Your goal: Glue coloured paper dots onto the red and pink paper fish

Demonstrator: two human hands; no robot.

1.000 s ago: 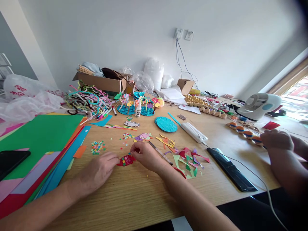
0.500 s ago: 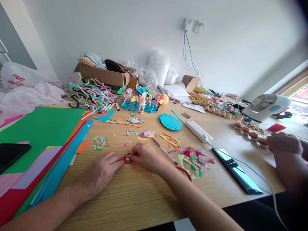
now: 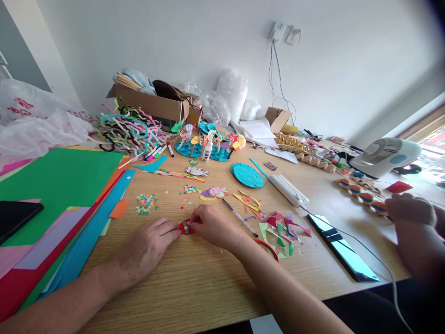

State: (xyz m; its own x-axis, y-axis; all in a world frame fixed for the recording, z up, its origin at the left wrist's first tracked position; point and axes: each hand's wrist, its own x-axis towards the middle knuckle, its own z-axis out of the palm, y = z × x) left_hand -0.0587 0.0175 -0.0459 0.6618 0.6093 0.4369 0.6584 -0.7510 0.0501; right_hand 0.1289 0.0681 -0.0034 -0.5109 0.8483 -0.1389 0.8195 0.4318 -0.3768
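A small red paper fish (image 3: 185, 227), dotted with green, yellow and other coloured paper rounds, lies on the wooden table. At its left end my left hand (image 3: 153, 243) grips the edge between thumb and fingers. My right hand (image 3: 214, 226) is pinched over the fish's right end; what its fingertips hold, if anything, is hidden. Behind them are a heap of tiny paper dots (image 3: 191, 189), more confetti pieces (image 3: 146, 204) and purple and pink paper fish (image 3: 218, 191). A pen (image 3: 239, 217) lies just right of my right hand.
Coloured paper sheets (image 3: 66, 181) with a black phone (image 3: 19, 218) fill the left. Paper scraps (image 3: 281, 232), a white power strip (image 3: 288, 189) and a glossy black panel (image 3: 342, 248) lie right. A glue bottle (image 3: 207, 151) stands behind. Another person's hand (image 3: 410, 209) rests far right.
The view has shifted, so the table things appear farther right and slightly higher. Both hands stay at the red fish, with the right hand's pinch now covering more of its right end.
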